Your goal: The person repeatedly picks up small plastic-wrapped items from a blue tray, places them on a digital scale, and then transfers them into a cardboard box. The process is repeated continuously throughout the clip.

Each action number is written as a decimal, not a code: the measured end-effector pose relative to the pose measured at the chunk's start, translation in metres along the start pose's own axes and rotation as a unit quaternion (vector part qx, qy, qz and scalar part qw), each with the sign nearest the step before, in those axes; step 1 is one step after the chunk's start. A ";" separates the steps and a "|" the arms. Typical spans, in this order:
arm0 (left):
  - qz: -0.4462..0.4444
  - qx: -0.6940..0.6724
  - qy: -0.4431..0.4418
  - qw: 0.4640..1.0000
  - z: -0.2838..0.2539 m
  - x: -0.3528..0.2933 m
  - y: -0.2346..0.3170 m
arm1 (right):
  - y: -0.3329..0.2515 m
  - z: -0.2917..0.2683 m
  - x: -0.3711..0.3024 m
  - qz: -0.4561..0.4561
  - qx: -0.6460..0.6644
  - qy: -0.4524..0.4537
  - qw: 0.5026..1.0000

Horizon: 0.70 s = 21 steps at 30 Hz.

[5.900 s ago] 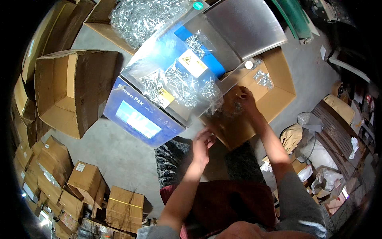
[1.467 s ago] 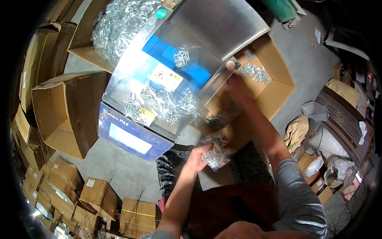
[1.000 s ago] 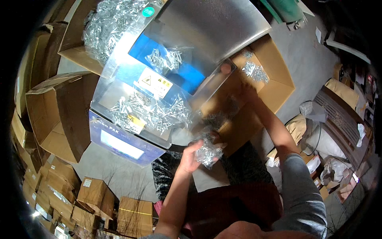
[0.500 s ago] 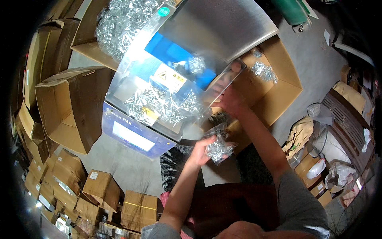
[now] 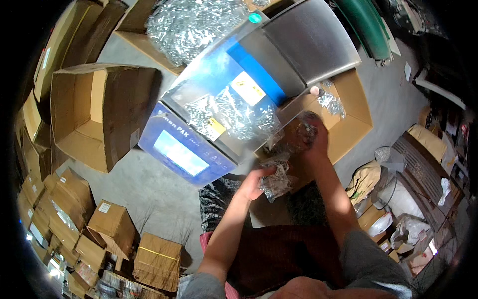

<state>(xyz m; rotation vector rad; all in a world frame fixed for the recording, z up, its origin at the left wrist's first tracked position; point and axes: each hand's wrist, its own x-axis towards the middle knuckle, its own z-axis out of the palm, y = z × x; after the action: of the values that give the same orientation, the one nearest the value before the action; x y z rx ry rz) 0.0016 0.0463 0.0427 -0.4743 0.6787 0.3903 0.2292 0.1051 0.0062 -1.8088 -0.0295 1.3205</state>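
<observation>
My left hand [image 5: 254, 185] is closed round a clear plastic bag of small metal screws or nails [image 5: 276, 183], low in front of the machine. Farther right, my right hand [image 5: 318, 142] has its fingers wrapped about another clear plastic bag [image 5: 305, 130], whose contents are blurred. It is over the near part of an open cardboard box [image 5: 352, 119]. Left of my hands stands a blue and steel packing machine [image 5: 224, 155] with a lit screen [image 5: 180, 153]. Shiny metal fasteners in clear plastic [image 5: 239, 112] show through its transparent cover.
Small filled bags [image 5: 331, 102] lie in the box at right. Behind the machine a carton holds a large heap of filled bags [image 5: 194, 27]. An open carton [image 5: 99, 119] stands at left, with stacked boxes [image 5: 158, 261] below. A green curved object [image 5: 366, 30] is at far right.
My right hand has drawn away from the machine's transparent cover, rightward over the box, with a bag now in its fingers. A blurred bag on the blue strip is gone. The view has shifted.
</observation>
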 end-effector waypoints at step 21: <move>0.010 -0.038 -0.143 0.989 -0.051 0.032 -0.021 | -0.124 0.016 -0.104 0.042 -0.012 -0.237 0.971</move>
<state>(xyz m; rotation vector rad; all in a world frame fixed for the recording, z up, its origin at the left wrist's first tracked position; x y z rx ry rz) 0.0086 0.0079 -0.0075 -0.4724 0.3914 0.4933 0.2266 0.1426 0.1647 -1.4887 -0.2314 1.7934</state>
